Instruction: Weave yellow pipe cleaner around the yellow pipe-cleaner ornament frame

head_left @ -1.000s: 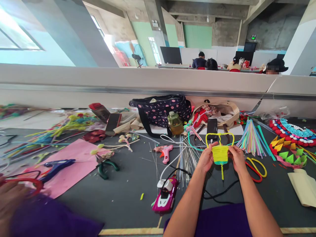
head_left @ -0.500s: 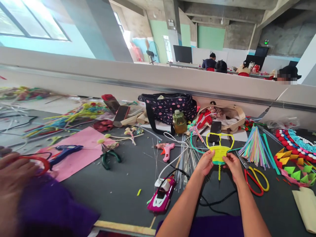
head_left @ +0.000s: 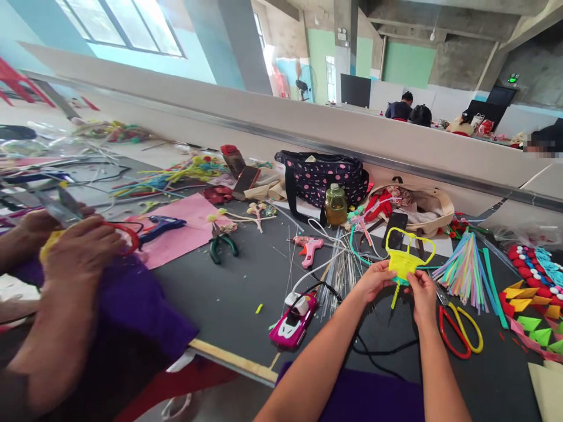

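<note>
Both hands hold a yellow pipe-cleaner piece [head_left: 402,265], its body wound in rows, with open loops on top, a teal lower edge and a twisted stem pointing down. My left hand [head_left: 375,280] pinches its left side. My right hand [head_left: 421,291] grips the lower right side near the stem. The piece is held above the dark table [head_left: 229,310]. Scissors [head_left: 457,328] with red and yellow handles lie right of my right hand. Behind the piece rests a black phone [head_left: 396,230]. A bundle of pastel pipe cleaners [head_left: 467,272] fans out to the right.
A pink glue gun [head_left: 309,249], thin wires [head_left: 345,275] and a magenta car-shaped power strip [head_left: 294,321] lie left of my hands. Green-handled pliers [head_left: 223,247] rest by pink paper [head_left: 185,230]. A bottle [head_left: 336,205] stands before a patterned bag [head_left: 323,176]. At left, a co-worker's hands [head_left: 83,243] hold scissors.
The view has swung left, showing more of the co-worker, whose hands and scissors are now in sight. My hands keep their grip on the yellow piece, which leans slightly more.
</note>
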The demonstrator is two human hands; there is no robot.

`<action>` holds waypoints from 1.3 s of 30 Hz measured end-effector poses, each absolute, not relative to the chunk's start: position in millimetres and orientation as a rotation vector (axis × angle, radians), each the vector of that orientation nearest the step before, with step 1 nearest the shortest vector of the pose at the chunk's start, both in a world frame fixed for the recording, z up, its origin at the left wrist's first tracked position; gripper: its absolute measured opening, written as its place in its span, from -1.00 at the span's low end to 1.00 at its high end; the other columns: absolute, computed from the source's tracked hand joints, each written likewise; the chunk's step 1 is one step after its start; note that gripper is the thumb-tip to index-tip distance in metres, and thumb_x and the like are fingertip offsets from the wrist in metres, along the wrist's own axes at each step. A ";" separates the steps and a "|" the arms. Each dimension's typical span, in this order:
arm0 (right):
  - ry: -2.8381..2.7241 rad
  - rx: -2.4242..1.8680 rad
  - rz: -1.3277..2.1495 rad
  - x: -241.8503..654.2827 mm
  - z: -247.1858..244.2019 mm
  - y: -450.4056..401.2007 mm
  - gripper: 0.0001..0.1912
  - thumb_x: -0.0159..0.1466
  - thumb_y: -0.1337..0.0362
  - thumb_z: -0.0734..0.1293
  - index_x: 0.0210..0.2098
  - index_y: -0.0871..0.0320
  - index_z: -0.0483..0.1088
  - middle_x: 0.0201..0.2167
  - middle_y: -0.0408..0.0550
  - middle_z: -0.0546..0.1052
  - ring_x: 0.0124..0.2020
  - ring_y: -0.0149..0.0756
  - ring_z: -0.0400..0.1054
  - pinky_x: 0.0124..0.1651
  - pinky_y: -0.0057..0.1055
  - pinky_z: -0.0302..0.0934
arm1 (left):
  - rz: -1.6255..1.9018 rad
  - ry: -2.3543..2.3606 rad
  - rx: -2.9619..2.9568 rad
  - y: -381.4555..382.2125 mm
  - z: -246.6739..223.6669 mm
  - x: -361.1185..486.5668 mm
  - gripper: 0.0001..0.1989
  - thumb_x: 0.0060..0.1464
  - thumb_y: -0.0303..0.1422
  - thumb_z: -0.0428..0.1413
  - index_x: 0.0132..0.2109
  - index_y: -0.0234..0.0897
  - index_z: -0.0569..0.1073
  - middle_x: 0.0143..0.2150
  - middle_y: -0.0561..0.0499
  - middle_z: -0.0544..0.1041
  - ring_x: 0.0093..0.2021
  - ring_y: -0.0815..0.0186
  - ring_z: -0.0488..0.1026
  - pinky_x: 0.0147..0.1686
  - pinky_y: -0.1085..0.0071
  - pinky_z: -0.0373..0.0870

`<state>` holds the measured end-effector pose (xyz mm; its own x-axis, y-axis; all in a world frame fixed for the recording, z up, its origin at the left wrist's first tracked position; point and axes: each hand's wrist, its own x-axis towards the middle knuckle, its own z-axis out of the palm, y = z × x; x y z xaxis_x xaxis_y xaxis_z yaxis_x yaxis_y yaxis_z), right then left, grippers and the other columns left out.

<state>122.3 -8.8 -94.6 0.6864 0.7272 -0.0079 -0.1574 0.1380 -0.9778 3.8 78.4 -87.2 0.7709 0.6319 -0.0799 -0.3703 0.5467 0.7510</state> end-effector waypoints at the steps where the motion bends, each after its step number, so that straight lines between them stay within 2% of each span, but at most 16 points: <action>1: -0.539 -1.281 0.675 122.8 -95.0 -8.5 -0.66 -0.03 0.07 0.46 -0.37 0.16 0.44 -0.48 -0.20 0.47 -0.53 -0.41 0.27 -0.57 -0.51 0.22 | 0.602 0.393 0.810 78.6 -88.3 2.9 -0.54 -0.19 -0.41 0.34 -0.07 -0.41 0.50 -0.14 -0.24 0.58 -0.27 0.18 0.57 -0.30 0.39 0.45; 8: -0.562 -1.338 0.812 122.0 -96.9 -11.4 -0.61 0.05 -0.01 0.41 -0.33 0.19 0.46 -0.45 -0.09 0.51 -0.44 -0.30 0.38 -0.49 -0.46 0.28 | 0.756 0.498 0.704 84.1 -90.0 3.1 -0.57 -0.22 -0.43 0.35 -0.11 -0.39 0.52 -0.15 -0.20 0.59 -0.34 0.27 0.56 -0.40 0.48 0.47; 13: -0.808 -1.435 0.975 111.1 -95.5 -14.9 -0.64 0.06 0.02 0.42 -0.35 0.21 0.49 -0.51 -0.10 0.49 -0.49 -0.33 0.34 -0.51 -0.48 0.22 | 0.815 0.532 0.686 83.5 -81.3 -4.0 -0.56 -0.20 -0.39 0.34 -0.10 -0.38 0.52 -0.16 -0.17 0.59 -0.36 0.30 0.55 -0.41 0.49 0.47; 17: -0.838 -1.402 1.035 104.9 -92.0 -15.5 -0.64 0.06 0.06 0.43 -0.28 0.20 0.49 -0.45 -0.07 0.51 -0.46 -0.33 0.33 -0.47 -0.47 0.21 | 0.841 0.533 0.640 81.5 -76.5 -6.7 -0.56 -0.20 -0.39 0.34 -0.10 -0.38 0.52 -0.18 -0.15 0.60 -0.40 0.34 0.54 -0.42 0.52 0.45; 23: -0.828 -1.452 1.003 97.7 -88.9 -18.7 -0.72 0.06 0.08 0.44 -0.41 0.20 0.48 -0.56 -0.14 0.46 -0.56 -0.42 0.26 -0.48 -0.49 0.17 | 0.766 0.490 0.559 81.2 -72.5 -4.7 -0.61 -0.09 -0.28 0.27 -0.09 -0.39 0.51 -0.21 -0.18 0.59 -0.44 0.34 0.52 -0.48 0.52 0.41; 28: -0.796 -1.391 1.166 89.4 -88.2 -19.2 -0.70 0.08 0.07 0.43 -0.38 0.20 0.46 -0.52 -0.11 0.49 -0.53 -0.37 0.31 -0.49 -0.47 0.22 | 0.829 0.449 0.458 84.6 -65.2 -5.2 -0.62 -0.17 -0.33 0.33 -0.17 -0.43 0.52 -0.28 -0.17 0.60 -0.39 0.28 0.53 -0.37 0.44 0.43; 32: -0.554 -1.377 0.939 94.3 -80.3 -8.8 -0.63 0.10 0.05 0.41 -0.19 0.16 0.44 -0.34 -0.08 0.54 -0.44 -0.34 0.39 -0.47 -0.48 0.26 | 0.844 0.446 0.400 79.1 -61.2 -3.5 -0.63 -0.19 -0.37 0.33 -0.18 -0.44 0.52 -0.31 -0.17 0.60 -0.41 0.28 0.52 -0.38 0.44 0.41; 35: -0.476 -1.318 0.837 99.1 -69.6 4.4 -0.52 0.08 0.04 0.41 -0.08 0.15 0.41 -0.16 0.00 0.55 -0.29 -0.25 0.45 -0.33 -0.41 0.32 | 0.815 0.447 0.380 70.4 -59.9 -0.8 -0.61 -0.18 -0.37 0.33 -0.15 -0.43 0.52 -0.28 -0.17 0.60 -0.40 0.26 0.53 -0.37 0.43 0.40; 39: -0.388 -1.274 0.856 97.8 -61.4 16.4 -0.56 0.01 0.08 0.47 -0.18 0.20 0.47 -0.29 0.01 0.59 -0.31 -0.17 0.48 -0.23 -0.27 0.35 | 0.758 0.492 0.418 63.4 -60.8 1.1 -0.64 -0.17 -0.35 0.32 -0.17 -0.42 0.54 -0.30 -0.16 0.61 -0.42 0.29 0.52 -0.36 0.44 0.40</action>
